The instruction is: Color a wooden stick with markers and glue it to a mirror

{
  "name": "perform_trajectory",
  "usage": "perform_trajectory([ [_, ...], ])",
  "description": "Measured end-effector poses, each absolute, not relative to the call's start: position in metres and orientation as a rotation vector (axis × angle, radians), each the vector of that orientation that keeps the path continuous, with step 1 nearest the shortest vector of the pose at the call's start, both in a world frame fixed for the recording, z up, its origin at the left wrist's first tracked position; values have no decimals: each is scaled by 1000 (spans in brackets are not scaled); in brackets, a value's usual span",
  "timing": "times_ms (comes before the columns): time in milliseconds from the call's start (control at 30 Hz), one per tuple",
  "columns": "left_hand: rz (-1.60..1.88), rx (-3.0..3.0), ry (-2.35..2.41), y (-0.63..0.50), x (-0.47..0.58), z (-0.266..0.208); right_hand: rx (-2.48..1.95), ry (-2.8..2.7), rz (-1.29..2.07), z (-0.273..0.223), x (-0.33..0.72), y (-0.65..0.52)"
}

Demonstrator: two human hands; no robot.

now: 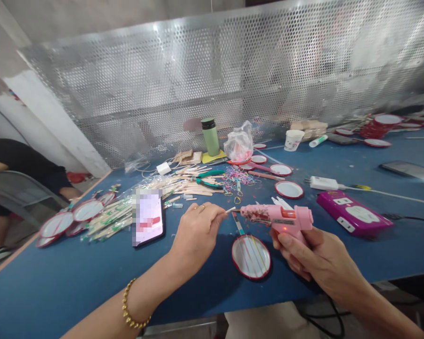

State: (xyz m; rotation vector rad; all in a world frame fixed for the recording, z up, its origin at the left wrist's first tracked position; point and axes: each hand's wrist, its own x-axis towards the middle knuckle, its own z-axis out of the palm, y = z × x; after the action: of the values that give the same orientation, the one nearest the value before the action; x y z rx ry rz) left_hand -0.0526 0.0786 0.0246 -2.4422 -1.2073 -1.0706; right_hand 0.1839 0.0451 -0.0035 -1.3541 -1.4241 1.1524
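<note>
My right hand (304, 252) is closed around the grip of a pink hot glue gun (279, 217) with a small red light lit. Its nozzle points left, at the tip of a short pale stick (230, 210). My left hand (199, 233) pinches that stick between thumb and fingers; the fingers hide its other end. Below the nozzle, a round white disc with a red rim (250, 256) lies on the blue table. Several thin coloured bands stretch across it, and a coloured strip (238, 223) extends from its far edge.
Left of my hands lie a phone (149, 219) and wrapped wooden sticks (116, 214). Green-handled pliers (210, 180) and a heap of coloured rubber bands (242, 178) are beyond. A purple power strip (353, 214) is at right. A green bottle (210, 137) stands near the perforated metal screen (169, 89).
</note>
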Motion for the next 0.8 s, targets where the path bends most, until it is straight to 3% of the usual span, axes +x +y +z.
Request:
perform_trajectory([
  [800,-1052,-2461,-1215,78,-53,26,-1373,-1457,1111,-4,185,45],
])
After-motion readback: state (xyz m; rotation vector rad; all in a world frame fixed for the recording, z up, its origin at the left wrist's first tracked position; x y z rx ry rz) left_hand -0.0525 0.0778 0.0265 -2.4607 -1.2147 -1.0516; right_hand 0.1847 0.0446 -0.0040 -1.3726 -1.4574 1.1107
